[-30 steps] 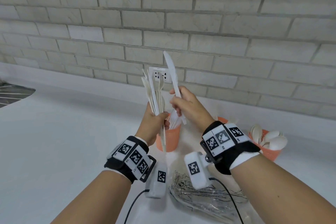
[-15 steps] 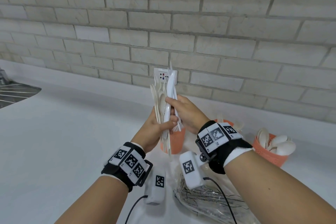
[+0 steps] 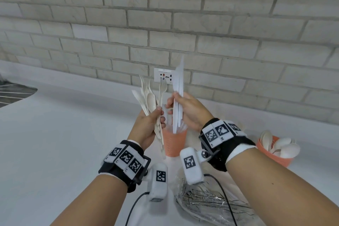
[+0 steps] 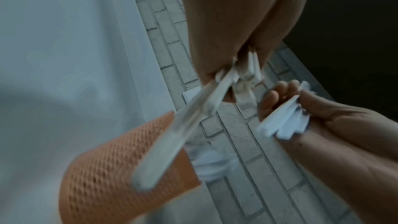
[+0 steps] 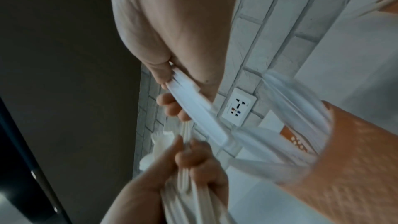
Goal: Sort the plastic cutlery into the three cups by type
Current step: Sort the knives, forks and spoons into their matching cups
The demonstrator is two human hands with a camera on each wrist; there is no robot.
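Cutlery of cream-white plastic, a mixed bunch of spoons, forks and knives point(image 3: 153, 101), is being gripped upright in the left hand point(image 3: 147, 126), whose fingers are being curled tightly round the handles. Just to the right, several flat white plastic knives point(image 3: 178, 97) are being pinched between thumb and curled fingers of the right hand point(image 3: 190, 113), long axis near vertical, handle ends being pointed down. Directly beneath those ends, the orange textured plastic cup point(image 3: 174, 143) is being approached; it is nearer the right hand. Further right, a second orange cup holding white spoons point(image 3: 271, 154) is being left untouched.
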